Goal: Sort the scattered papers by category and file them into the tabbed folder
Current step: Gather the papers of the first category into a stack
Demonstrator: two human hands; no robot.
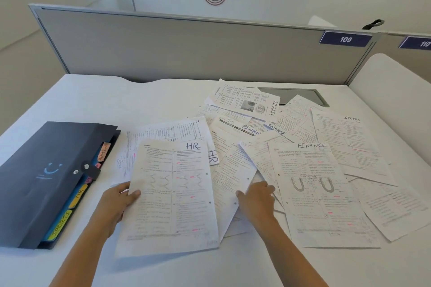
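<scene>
A white surface carries a loose spread of printed white paper sheets, overlapping one another across its middle and right, each with a category handwritten in capitals. The left hand grips the near left edge of a printed white sheet headed "HR", thumb on top and fingers beneath, and the sheet tilts up off the surface. Partly covered behind it lies another white sheet marked "HR" along its side. The right hand reaches into the pile just beside a white sheet headed "FINANCE" with two horseshoe-magnet drawings. Its fingers lie on the papers at that sheet's left edge, and I cannot tell whether they pinch anything. Farther back are a white sheet headed "SPORTS" and a white "FINANCE" sheet with a small grey photo. The dark navy tabbed folder lies flat at the left, apart from the pile and fastened by a button strap. Its coloured tabs stick out along its right edge: a peach "ADMIN" tab, a yellow "HR" tab and a yellow-green "SPORTS" tab. A grey partition panel stands along the far edge, bearing a blue "109" label.
</scene>
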